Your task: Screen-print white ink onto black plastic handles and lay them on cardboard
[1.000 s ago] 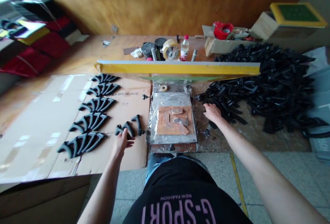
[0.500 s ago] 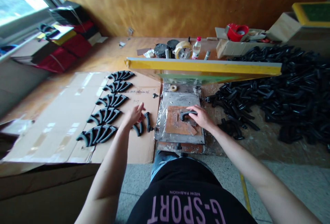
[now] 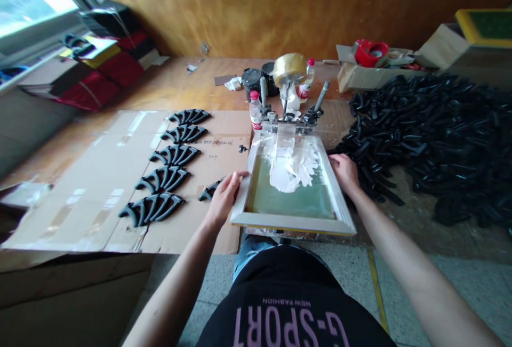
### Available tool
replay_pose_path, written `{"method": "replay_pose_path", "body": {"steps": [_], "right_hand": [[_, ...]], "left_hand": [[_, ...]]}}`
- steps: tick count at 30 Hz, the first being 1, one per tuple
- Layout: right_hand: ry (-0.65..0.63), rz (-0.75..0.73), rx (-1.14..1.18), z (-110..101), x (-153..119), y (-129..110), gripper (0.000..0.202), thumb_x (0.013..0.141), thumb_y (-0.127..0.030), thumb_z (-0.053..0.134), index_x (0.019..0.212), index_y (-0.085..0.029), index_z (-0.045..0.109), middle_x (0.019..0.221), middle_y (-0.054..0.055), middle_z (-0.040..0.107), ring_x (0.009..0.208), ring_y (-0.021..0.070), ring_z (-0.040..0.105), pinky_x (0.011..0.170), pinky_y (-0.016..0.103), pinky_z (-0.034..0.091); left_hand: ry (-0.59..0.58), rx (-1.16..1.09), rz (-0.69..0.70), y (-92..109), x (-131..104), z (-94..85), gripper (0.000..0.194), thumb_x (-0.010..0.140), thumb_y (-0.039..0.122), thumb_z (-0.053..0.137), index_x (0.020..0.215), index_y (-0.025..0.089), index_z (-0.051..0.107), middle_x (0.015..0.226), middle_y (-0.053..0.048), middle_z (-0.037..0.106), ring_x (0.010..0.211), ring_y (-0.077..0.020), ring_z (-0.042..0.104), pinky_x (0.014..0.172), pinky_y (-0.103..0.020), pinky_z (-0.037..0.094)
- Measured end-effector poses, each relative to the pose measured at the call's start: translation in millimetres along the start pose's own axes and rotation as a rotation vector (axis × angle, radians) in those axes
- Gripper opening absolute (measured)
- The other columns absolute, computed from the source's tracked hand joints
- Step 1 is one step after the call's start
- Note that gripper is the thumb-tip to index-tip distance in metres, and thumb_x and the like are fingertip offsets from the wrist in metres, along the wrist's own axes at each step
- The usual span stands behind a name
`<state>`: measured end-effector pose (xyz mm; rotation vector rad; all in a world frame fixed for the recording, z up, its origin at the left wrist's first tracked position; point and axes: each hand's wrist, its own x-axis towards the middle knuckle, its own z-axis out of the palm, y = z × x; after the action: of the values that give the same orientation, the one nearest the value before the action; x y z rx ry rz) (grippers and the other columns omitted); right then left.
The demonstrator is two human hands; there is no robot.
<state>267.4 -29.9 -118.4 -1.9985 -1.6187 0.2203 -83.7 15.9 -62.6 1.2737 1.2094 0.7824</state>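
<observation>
Okay so the pale grey rectangular screen frame (image 3: pixel 296 223) is by the brown wooden surface (image 3: pixel 176 83)'s front edge, side rails running front-to-back between left hand (image 3: pixel 224 198) and right hand (image 3: pixel 346 171), fingers holding one rail each.

A varnished wooden wall (image 3: pixel 192 0) fills twelve o'clock, orange-brown with paler, cloudy streaks. At ten o'clock a window (image 3: pixel 30 0) — bright, bluish-white glass in a greyish frame — shows daylight. The broad brown worktable (image 3: pixel 168 88) stretches from nine o'clock to three, against the wall. Grey speckled floor (image 3: pixel 356 267) shows between four and seven o'clock, a yellow stripe (image 3: pixel 377 288) crossing it near half past four.
</observation>
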Motion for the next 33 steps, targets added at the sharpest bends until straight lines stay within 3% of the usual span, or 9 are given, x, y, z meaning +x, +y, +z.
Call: {"method": "replay_pose_path", "body": {"steps": [4,6,8,11,15,18,24,29,33], "right_hand": [[0.175,-0.144,-0.047,2,40,-35,0.048,0.085,-0.027,0.061,0.131,-0.016,0.055,0.132,0.016,0.051,0.114,0.0294,0.054,0.095,0.043,0.046],[0.078,-0.269,-0.097,16,54,-65,0.056,0.078,-0.024,0.07,0.131,-0.015,0.054,0.133,0.015,0.051,0.117,0.0298,0.052,0.096,0.041,0.045],[-0.093,-0.312,-0.138,31,56,-88,0.039,0.078,-0.02,0.07,0.116,-0.015,0.061,0.117,0.013,0.061,0.107,0.0274,0.057,0.089,0.036,0.047],[-0.274,-0.355,-0.172,41,37,-94,0.01,0.083,-0.016,0.062,0.092,-0.017,0.066,0.093,0.007,0.067,0.089,0.0227,0.062,0.076,0.031,0.045],[-0.406,-0.622,-0.16,24,-1,-74,0.02,0.081,-0.006,0.051,0.087,-0.019,0.066,0.088,0.005,0.067,0.083,0.0188,0.061,0.07,0.027,0.041],[-0.533,-0.737,-0.141,9,-6,-67,0.023,0.076,-0.004,0.052,0.083,-0.022,0.067,0.085,0.001,0.067,0.081,0.017,0.06,0.067,0.025,0.039],[-0.323,-0.533,-0.108,25,-6,-75,0.028,0.081,-0.007,0.052,0.094,-0.024,0.07,0.094,0.002,0.07,0.09,0.0183,0.061,0.072,0.026,0.043],[-0.419,-0.614,-0.066,25,-28,-66,0.033,0.08,-0.006,0.052,0.1,-0.025,0.071,0.095,0.002,0.07,0.088,0.0174,0.063,0.072,0.025,0.045],[-0.328,-0.487,-0.04,17,9,-82,0.027,0.085,-0.02,0.061,0.11,-0.029,0.067,0.103,-0.001,0.07,0.089,0.0188,0.064,0.073,0.027,0.047]], "left_hand": [[-0.007,0.077,-0.116,-69,4,6.3,0.07,0.079,0.054,0.064,0.139,0.021,0.05,0.076,-0.001,0.064,0.062,-0.0136,0.057,0.055,-0.022,0.042],[-0.001,0.152,-0.122,-90,11,9.0,0.071,0.081,0.053,0.061,0.143,0.022,0.046,0.08,-0.001,0.065,0.066,-0.014,0.058,0.059,-0.023,0.043],[-0.009,0.215,-0.12,-100,16,9.0,0.068,0.082,0.054,0.058,0.142,0.023,0.047,0.083,-0.002,0.066,0.07,-0.0148,0.059,0.062,-0.023,0.044],[-0.033,0.235,-0.123,-100,17,7.0,0.065,0.084,0.055,0.056,0.14,0.024,0.049,0.086,-0.002,0.067,0.075,-0.0165,0.061,0.066,-0.025,0.045],[0.012,0.244,-0.135,-92,12,8.5,0.06,0.083,0.055,0.056,0.134,0.022,0.055,0.084,-0.002,0.067,0.075,-0.0172,0.061,0.067,-0.026,0.045],[0.035,0.231,-0.137,-89,12,10.5,0.058,0.081,0.054,0.058,0.128,0.02,0.059,0.079,-0.002,0.066,0.071,-0.0174,0.06,0.065,-0.026,0.045],[0.019,0.178,-0.157,-91,12,8.6,0.062,0.079,0.056,0.06,0.128,0.019,0.059,0.081,-0.003,0.067,0.069,-0.017,0.06,0.063,-0.025,0.045],[0.001,0.147,-0.161,-95,13,8.2,0.063,0.08,0.057,0.06,0.13,0.019,0.057,0.081,-0.003,0.067,0.068,-0.0162,0.06,0.059,-0.024,0.044],[-0.028,0.094,-0.183,-78,9,5.4,0.071,0.078,0.055,0.064,0.139,0.022,0.049,0.083,-0.002,0.068,0.064,-0.0145,0.059,0.054,-0.022,0.042]]}}
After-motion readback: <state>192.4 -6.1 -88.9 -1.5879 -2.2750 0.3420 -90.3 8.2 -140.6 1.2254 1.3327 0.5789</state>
